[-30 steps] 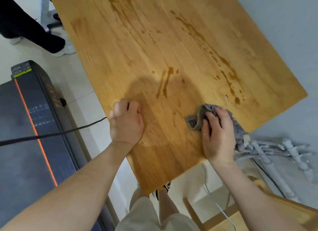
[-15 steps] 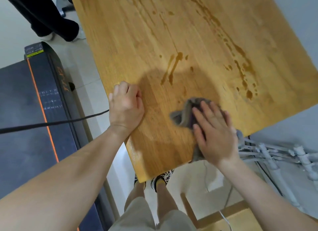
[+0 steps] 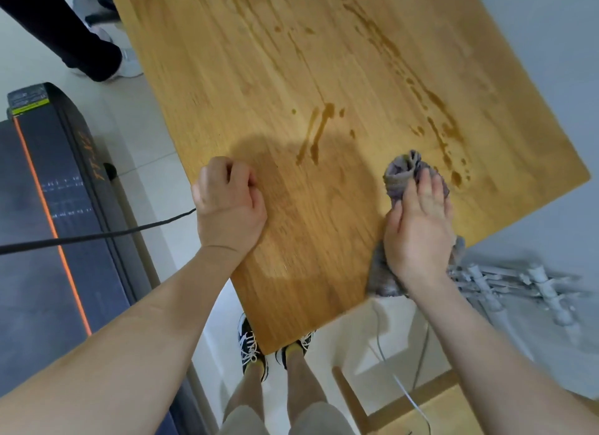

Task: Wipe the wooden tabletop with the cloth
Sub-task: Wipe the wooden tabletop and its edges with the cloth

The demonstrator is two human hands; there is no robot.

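Cloth (image 3: 400, 172), grey and bunched, lies under your right hand (image 3: 418, 230) on the tabletop (image 3: 291, 61), close to the table's near right edge. Your fingers rest fairly straight and close together on top of it. They press it down rather than clutch it, which likely spreads the pressure so the fabric drags flat over the wood. A crumpled fold sticks out just past your fingertips, and a tail of the cloth hangs off the table edge below your wrist.

Brown drips (image 3: 457, 175) sit just beyond and to the right of those fingertips, and a long trail of them runs away up the board. Two short streaks (image 3: 319, 133) lie further out, between your two hands. Most of the spill looks unwiped, so the cloth seems placed to push forward into it.

Your left hand (image 3: 228, 204) is a fist holding nothing, with the fingers curled under. It rests on the wood at the left edge, probably as a brace while you lean.

Your shoes (image 3: 251, 347) stand under the near corner. A dark machine (image 3: 48, 240) with an orange stripe lies on the floor left of your left arm. A black cable (image 3: 97, 237) crosses it toward that wrist. A grey rack (image 3: 518, 285) lies on the floor right of your right wrist. Another person's dark trouser leg (image 3: 64, 35) shows at the far left.
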